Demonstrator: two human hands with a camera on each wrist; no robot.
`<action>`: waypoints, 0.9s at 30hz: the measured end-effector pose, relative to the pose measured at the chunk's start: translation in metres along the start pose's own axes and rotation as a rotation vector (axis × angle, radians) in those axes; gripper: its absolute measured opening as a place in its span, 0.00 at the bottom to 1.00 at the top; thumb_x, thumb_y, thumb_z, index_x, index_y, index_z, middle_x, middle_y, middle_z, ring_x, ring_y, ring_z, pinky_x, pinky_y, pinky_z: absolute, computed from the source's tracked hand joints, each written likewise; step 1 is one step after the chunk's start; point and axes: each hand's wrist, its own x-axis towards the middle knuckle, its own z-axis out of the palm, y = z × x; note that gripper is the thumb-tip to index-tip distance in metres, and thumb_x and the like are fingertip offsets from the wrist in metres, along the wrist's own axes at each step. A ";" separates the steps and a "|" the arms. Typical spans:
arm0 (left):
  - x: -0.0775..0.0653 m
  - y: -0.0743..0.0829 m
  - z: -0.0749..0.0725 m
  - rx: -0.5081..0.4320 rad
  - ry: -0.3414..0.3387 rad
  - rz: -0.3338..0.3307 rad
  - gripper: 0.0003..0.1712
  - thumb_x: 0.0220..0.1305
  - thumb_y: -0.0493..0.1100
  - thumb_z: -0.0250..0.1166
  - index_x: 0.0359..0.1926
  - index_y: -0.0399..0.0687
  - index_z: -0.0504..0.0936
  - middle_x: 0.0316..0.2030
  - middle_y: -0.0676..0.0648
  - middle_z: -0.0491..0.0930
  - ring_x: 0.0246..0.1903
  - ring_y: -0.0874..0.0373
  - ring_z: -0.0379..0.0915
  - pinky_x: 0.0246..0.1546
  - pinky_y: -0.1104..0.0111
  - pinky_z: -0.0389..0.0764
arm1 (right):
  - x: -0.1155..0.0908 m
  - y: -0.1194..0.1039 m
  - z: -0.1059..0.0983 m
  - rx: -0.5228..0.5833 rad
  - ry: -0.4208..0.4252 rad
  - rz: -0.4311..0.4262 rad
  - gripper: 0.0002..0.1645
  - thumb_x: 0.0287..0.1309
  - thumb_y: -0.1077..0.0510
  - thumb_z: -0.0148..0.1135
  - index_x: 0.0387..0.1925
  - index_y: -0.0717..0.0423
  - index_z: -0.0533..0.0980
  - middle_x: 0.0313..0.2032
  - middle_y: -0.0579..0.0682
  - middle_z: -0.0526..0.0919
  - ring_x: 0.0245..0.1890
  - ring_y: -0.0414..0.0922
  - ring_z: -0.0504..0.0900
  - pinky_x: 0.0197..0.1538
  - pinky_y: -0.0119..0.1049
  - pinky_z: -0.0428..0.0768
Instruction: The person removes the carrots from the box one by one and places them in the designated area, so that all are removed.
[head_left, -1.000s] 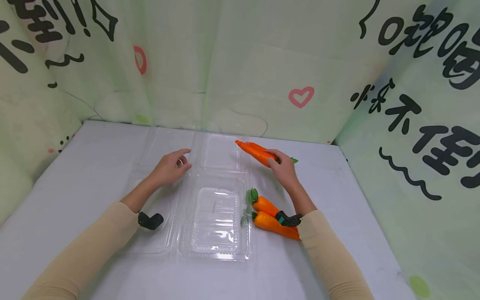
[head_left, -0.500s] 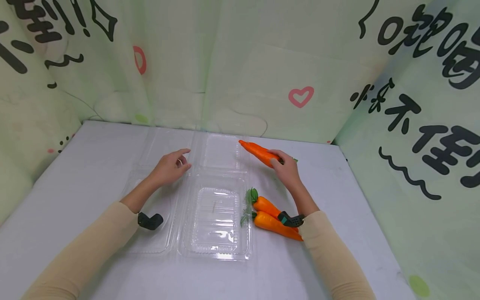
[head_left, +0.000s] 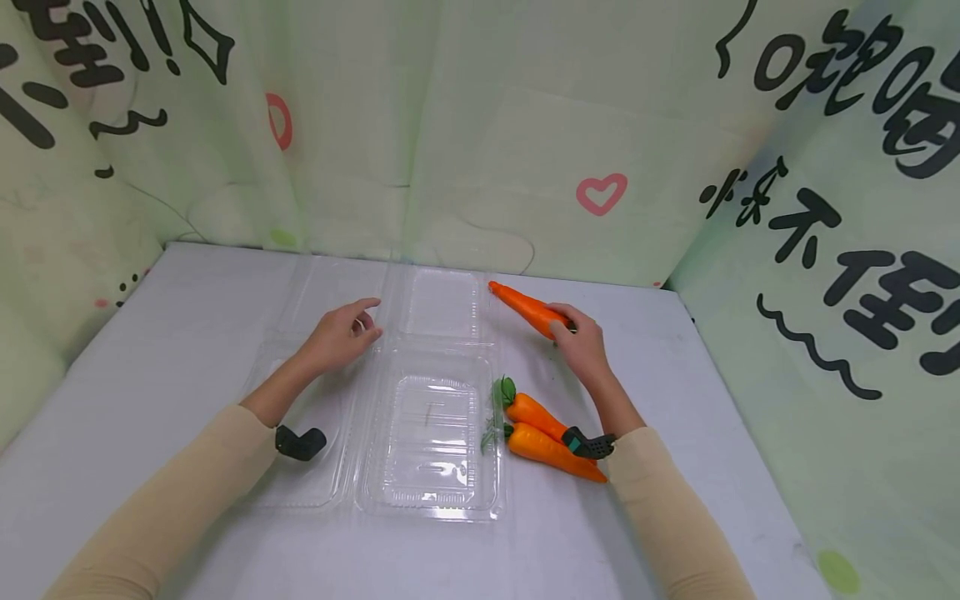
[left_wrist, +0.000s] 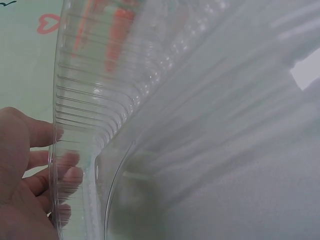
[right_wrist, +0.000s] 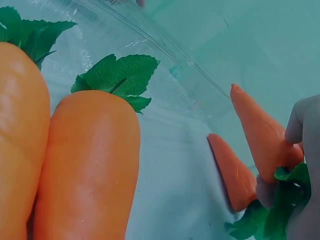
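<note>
My right hand (head_left: 581, 342) holds a carrot (head_left: 525, 307) near its leafy end, the tip pointing to the far left. In the right wrist view, fingers and thumb pinch this carrot (right_wrist: 265, 137) beside its green leaves. Close behind it lies a second carrot (right_wrist: 232, 175), which the head view hides. My left hand (head_left: 337, 337) hovers around the clear plastic containers, thumb and fingers apart. The left wrist view shows fingertips through a ribbed clear wall (left_wrist: 85, 95); whether they touch it I cannot tell.
A clear plastic container (head_left: 427, 510) stands open in front, its lid half (head_left: 300, 496) to the left. Another open container (head_left: 442, 304) lies behind. Two more carrots (head_left: 551, 454) with leaves lie right of the front container, under my right wrist. Printed curtains (head_left: 487, 125) border the table.
My right hand has shifted slightly right and nearer with the carrot. The second carrot, seen behind it a second ago, is now covered in the head view. The left hand stays still.
</note>
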 end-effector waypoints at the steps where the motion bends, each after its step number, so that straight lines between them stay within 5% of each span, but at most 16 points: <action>1: 0.000 0.000 0.000 -0.001 -0.001 0.000 0.31 0.68 0.44 0.58 0.69 0.40 0.63 0.44 0.39 0.79 0.43 0.49 0.72 0.43 0.61 0.75 | 0.000 0.000 0.000 0.001 0.003 -0.001 0.24 0.62 0.56 0.46 0.58 0.47 0.75 0.56 0.53 0.77 0.49 0.51 0.72 0.50 0.40 0.74; 27: 0.000 0.001 -0.001 0.004 -0.006 0.007 0.31 0.69 0.44 0.57 0.69 0.40 0.63 0.45 0.39 0.79 0.43 0.49 0.73 0.43 0.60 0.76 | -0.001 0.009 -0.002 -0.074 -0.016 0.048 0.27 0.62 0.55 0.48 0.62 0.52 0.72 0.60 0.57 0.74 0.54 0.53 0.70 0.56 0.43 0.76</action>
